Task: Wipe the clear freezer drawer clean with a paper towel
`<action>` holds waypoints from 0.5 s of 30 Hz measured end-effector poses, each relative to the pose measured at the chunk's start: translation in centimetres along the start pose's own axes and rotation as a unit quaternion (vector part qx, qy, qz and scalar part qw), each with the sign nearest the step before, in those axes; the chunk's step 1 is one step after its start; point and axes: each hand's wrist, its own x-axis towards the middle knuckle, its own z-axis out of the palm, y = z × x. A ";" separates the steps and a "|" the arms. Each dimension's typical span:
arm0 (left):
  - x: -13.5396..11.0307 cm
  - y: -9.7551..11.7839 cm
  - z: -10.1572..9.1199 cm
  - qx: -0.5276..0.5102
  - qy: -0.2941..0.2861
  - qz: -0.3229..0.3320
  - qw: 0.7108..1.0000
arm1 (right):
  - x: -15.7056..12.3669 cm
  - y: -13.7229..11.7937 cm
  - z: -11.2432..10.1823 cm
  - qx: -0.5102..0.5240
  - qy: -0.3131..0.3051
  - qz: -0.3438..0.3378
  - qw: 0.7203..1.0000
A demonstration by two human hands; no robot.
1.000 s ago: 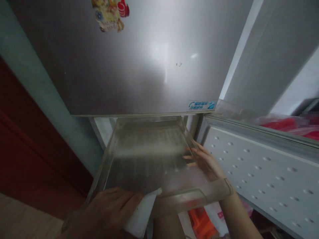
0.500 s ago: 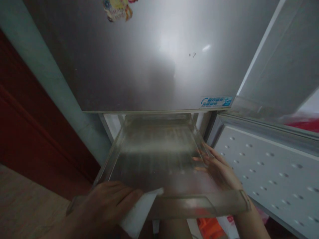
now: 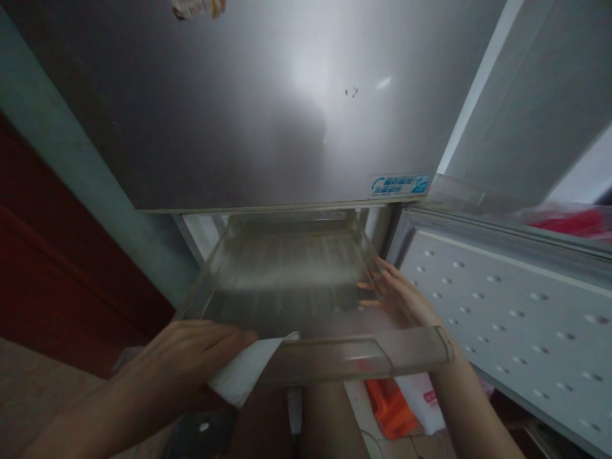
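A clear plastic fridge drawer (image 3: 335,357) juts out below the closed silver upper door (image 3: 268,108). My left hand (image 3: 191,357) grips its front left corner, fingers closed over a white cloth (image 3: 241,376) pressed on the rim. My right hand (image 3: 406,296) holds the drawer's right side wall, with the fingers curled under it and showing through the plastic.
The open lower door (image 3: 516,319), white with dimples, stands to the right. A red wooden panel (image 3: 48,255) and a pale green frame (image 3: 95,185) are on the left. Orange and white bags (image 3: 396,408) lie on the floor under the drawer.
The view has shifted and the drawer sits a little higher in the picture. Both hands keep their hold on it.
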 end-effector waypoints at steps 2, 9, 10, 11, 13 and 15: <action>-0.3 -0.3 0.3 -0.009 -0.014 0.001 1.000 | -1.0 0.1 -0.5 -0.022 0.017 -0.018 0.999; -1.3 -1.5 1.5 -0.045 -0.105 -0.078 0.990 | -9.4 3.7 -4.3 -0.076 0.301 -0.172 0.935; -1.4 -1.6 1.6 -0.046 -0.106 -0.082 0.990 | -10.5 5.1 -4.5 -0.071 0.342 -0.172 0.921; -1.4 -1.7 1.7 -0.046 -0.105 -0.081 0.990 | -11.4 6.7 -4.3 -0.072 0.349 -0.150 0.922; -1.4 -1.7 1.8 -0.042 -0.099 -0.075 0.991 | -12.7 10.0 -2.7 -0.086 0.312 -0.058 0.944; -1.3 -1.6 1.8 -0.042 -0.087 -0.076 0.992 | -13.4 12.8 0.5 -0.082 0.191 0.006 0.978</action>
